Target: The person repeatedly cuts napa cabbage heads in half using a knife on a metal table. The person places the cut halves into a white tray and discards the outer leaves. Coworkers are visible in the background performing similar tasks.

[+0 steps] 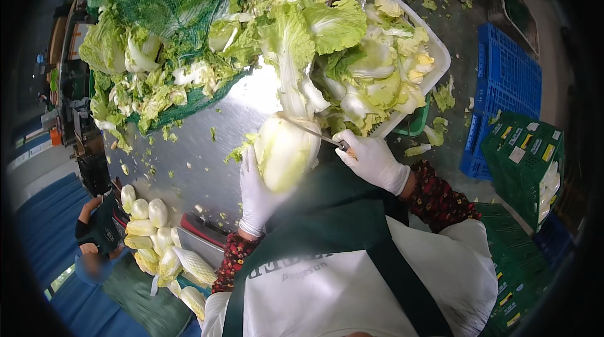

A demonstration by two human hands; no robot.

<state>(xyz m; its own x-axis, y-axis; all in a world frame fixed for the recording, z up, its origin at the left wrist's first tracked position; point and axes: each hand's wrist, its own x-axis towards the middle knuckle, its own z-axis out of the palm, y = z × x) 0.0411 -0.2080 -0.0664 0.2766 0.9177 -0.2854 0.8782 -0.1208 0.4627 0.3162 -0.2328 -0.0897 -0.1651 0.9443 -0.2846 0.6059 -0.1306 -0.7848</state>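
My left hand (258, 193), in a white glove, is closed around the lower left side of a pale napa cabbage head (288, 153) in front of my apron. In my gloved right hand (370, 160) is the handle of a knife (321, 136). Its thin blade lies across the base end of the cabbage, where the tip is hard to make out. Just beyond that end, loose green outer leaves (292, 54) lie on the metal table (188, 162). The palm side of my left hand is hidden by the cabbage.
Green mesh netting (165, 6) with cabbages and scraps covers the far left. A white basket (443, 54) heaped with leaves stands at the right. Trimmed cabbages (158, 214) are piled at the lower left, near another person (101, 223). Blue crates (509, 72) and green crates (514, 148) stand right.
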